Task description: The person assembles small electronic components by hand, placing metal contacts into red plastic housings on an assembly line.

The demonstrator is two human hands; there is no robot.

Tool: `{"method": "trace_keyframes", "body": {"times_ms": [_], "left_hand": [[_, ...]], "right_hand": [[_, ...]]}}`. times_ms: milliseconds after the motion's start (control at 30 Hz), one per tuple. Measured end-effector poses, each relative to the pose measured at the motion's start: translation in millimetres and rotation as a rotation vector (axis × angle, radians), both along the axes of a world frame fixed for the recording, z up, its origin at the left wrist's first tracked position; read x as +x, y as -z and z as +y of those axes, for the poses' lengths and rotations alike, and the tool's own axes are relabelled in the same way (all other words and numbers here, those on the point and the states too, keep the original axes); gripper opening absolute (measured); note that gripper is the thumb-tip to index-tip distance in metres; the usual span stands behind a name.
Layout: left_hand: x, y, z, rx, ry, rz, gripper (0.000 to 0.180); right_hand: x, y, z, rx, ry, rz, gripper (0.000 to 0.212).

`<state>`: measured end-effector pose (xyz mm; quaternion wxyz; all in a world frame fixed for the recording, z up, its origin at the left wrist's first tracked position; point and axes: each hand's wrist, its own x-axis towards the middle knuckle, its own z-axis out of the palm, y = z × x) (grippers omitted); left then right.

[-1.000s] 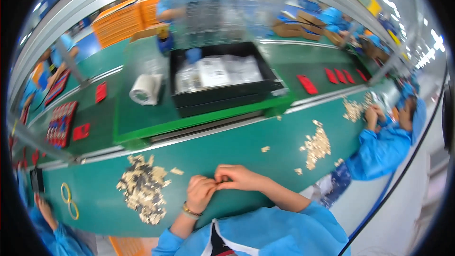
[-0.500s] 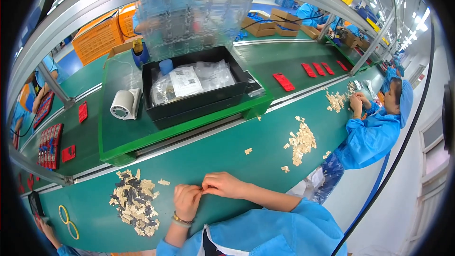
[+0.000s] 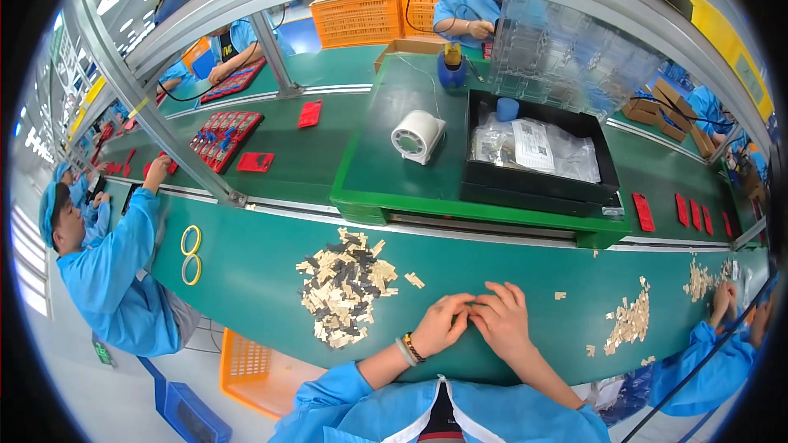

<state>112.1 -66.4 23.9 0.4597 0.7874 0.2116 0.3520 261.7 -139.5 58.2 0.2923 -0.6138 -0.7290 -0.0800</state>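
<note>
My left hand (image 3: 442,325) is closed in a pinch above the green bench, with bracelets at its wrist. Against its fingertips rest the thumb and forefinger of my right hand (image 3: 502,321), pinched too, while its other fingers stretch away. Whatever small thing lies between the fingertips is hidden. To the left of my hands spreads a heap of small flat pieces (image 3: 341,291), cream and dark grey mixed. One cream piece (image 3: 414,280) lies apart, between that heap and my left hand. A pile of cream pieces (image 3: 629,321) sits farther right, with a single small piece (image 3: 560,295) nearer my right hand.
Two tape rings (image 3: 191,254) lie at left. Beyond the bench, a green-edged platform (image 3: 484,220) carries a black bin (image 3: 533,194) of plastic bags and a white fan-like device (image 3: 417,136). Red cases (image 3: 256,162) lie on the belt. Co-workers (image 3: 115,271) sit on both sides.
The view has swung left, showing more of the co-worker at left. My hands stay together at the fingertips; the right hand's outer fingers have spread out.
</note>
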Motion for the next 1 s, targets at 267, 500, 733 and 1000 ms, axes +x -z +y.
{"method": "trace_keyframes", "body": {"times_ms": [267, 500, 733, 1000], "left_hand": [[11, 15, 15, -0.096, -0.083, 0.082, 0.053], [66, 14, -19, 0.612, -0.065, 0.701, 0.070], [206, -5, -66, 0.338, 0.671, 0.397, 0.076], [112, -10, -26, 0.039, 0.258, 0.423, 0.068]], "right_hand": [[58, -2, -21, 0.207, 0.170, 0.031, 0.020], [240, 15, -103, 0.190, 0.702, 0.349, 0.079], [431, 53, -132, 0.203, 0.982, 0.329, 0.087], [556, 60, -102, 0.135, 1.036, -0.165, 0.066]]}}
